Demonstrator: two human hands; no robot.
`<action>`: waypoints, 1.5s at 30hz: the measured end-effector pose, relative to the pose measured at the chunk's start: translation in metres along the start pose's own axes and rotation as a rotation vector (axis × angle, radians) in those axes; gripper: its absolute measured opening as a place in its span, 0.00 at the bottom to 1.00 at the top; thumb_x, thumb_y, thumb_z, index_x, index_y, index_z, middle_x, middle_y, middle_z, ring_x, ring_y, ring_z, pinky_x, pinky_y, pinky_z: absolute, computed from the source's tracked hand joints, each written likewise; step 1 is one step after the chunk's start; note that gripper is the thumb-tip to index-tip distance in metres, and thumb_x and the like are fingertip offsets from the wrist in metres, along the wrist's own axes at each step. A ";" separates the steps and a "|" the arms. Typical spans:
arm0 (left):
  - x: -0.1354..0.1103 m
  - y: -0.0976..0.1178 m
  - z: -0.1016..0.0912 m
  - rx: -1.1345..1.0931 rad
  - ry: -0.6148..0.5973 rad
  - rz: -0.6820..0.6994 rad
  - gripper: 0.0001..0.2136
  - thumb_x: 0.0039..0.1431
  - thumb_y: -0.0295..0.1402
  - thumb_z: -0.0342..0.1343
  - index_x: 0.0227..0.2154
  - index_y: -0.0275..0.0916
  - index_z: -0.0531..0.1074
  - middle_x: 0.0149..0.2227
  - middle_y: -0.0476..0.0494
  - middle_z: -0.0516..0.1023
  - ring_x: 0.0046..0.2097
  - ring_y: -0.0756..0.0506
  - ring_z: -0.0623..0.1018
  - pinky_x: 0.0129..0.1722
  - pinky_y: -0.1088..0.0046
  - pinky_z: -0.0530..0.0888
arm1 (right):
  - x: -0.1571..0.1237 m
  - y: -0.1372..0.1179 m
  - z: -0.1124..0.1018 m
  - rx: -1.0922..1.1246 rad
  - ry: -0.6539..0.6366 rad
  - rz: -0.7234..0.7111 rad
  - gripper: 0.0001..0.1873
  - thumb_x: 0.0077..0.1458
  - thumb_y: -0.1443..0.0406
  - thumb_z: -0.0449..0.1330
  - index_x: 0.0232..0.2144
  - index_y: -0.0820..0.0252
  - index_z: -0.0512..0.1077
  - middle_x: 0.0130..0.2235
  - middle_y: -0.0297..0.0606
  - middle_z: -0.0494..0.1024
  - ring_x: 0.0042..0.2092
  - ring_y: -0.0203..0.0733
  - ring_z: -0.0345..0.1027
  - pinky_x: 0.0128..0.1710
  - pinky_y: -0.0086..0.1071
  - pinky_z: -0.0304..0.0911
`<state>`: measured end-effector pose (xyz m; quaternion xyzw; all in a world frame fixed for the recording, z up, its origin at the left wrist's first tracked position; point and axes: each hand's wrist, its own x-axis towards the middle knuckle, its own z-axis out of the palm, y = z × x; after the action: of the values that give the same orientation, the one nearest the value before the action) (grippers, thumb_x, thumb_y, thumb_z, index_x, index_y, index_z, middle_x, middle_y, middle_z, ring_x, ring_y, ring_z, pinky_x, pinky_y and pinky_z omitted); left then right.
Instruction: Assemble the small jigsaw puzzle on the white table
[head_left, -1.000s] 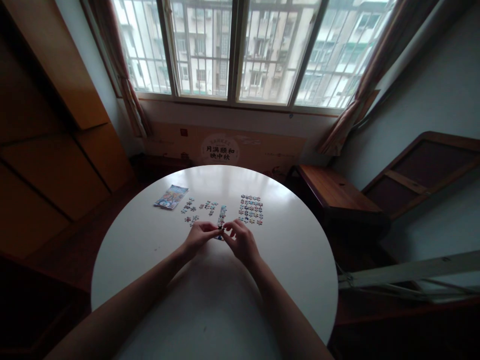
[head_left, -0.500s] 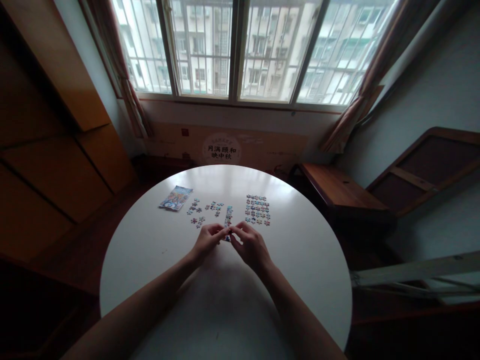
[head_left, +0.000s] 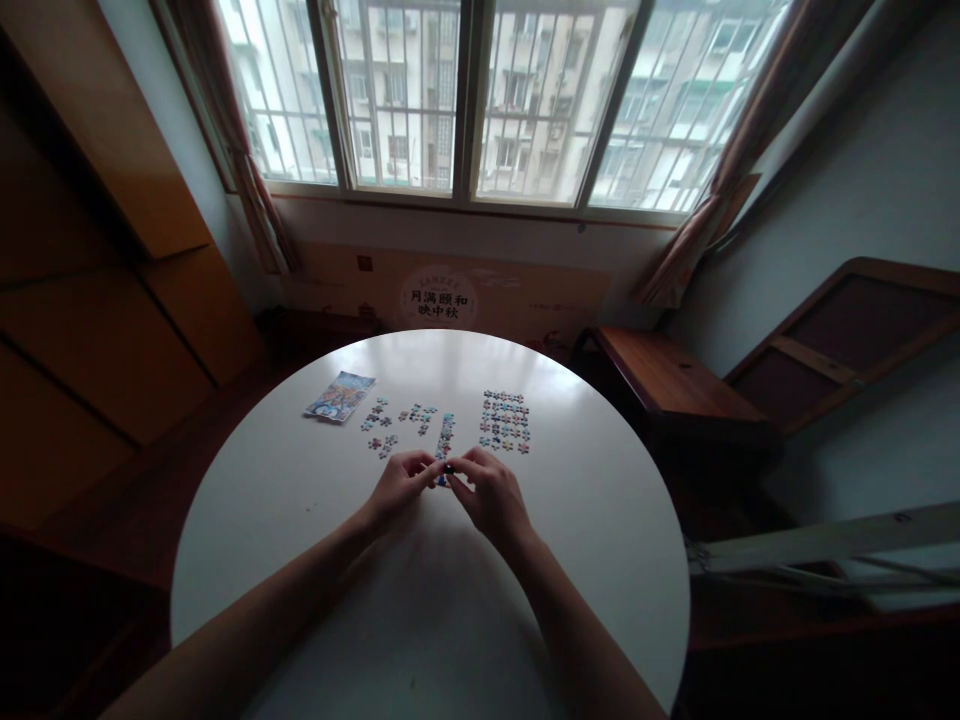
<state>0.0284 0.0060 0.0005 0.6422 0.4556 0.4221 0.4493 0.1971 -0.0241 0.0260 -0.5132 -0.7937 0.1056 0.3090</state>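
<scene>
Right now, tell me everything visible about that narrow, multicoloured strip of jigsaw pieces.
The narrow, multicoloured strip of jigsaw pieces looks like card and lies flat on the round white table, running away from the person: pale blue at its far end, darker nearer. The left hand and right hand partly hide its near end; whether they touch it is unclear.

I see both my forearms (head_left: 281, 600) angling inward, my left hand (head_left: 401, 482) and right hand (head_left: 493, 492) nearly meeting, fingers bent in pinches.
</scene>
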 end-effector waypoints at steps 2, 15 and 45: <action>0.000 -0.001 -0.004 0.160 0.031 0.062 0.13 0.52 0.42 0.56 0.27 0.35 0.75 0.26 0.46 0.75 0.27 0.50 0.73 0.27 0.77 0.67 | -0.001 0.002 0.002 -0.008 -0.018 0.034 0.09 0.54 0.66 0.58 0.38 0.52 0.75 0.34 0.35 0.73 0.34 0.36 0.66 0.34 0.28 0.58; -0.013 -0.002 -0.001 0.674 -0.027 0.072 0.12 0.53 0.36 0.54 0.38 0.44 0.78 0.19 0.52 0.72 0.23 0.51 0.69 0.26 0.77 0.61 | -0.003 0.013 0.008 -0.017 -0.120 0.245 0.06 0.50 0.67 0.60 0.31 0.55 0.77 0.33 0.36 0.75 0.33 0.38 0.69 0.32 0.28 0.57; -0.020 0.001 0.005 0.727 -0.162 0.221 0.13 0.56 0.34 0.52 0.41 0.46 0.77 0.22 0.50 0.75 0.24 0.51 0.70 0.28 0.77 0.61 | -0.005 0.014 0.010 0.052 -0.138 0.252 0.08 0.49 0.69 0.59 0.35 0.58 0.73 0.33 0.36 0.70 0.31 0.35 0.65 0.32 0.27 0.57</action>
<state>0.0289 -0.0147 -0.0021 0.8361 0.4666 0.2268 0.1786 0.2029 -0.0207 0.0091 -0.5920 -0.7394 0.1989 0.2513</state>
